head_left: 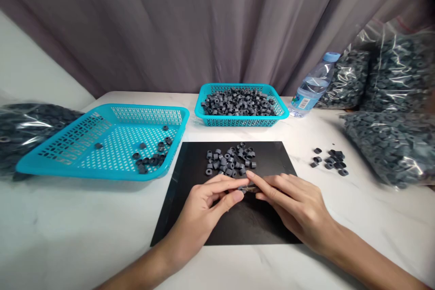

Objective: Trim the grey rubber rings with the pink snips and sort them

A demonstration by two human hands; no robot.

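My left hand [202, 206] is closed in a pinch, its thumb and forefinger around what looks like a small grey plastic part [241, 188], mostly covered by the fingertips. From the other side my right hand [294, 197] grips a small shiny metal tool [251, 188], whose exact kind is too hidden to tell. The tool's tip meets the part between the two hands. Both hands are over a black mat [234, 229]. Just beyond the fingers lies a loose pile of short grey plastic rings [231, 159].
At the back, a blue basket [243, 123] is full of grey rings. A larger blue basket [98, 176] at left holds several. A water bottle [311, 88] leans by clear bags of grey parts [397, 145]. Dark pieces [335, 158] lie right of the mat; another bag [30, 131] is far left.
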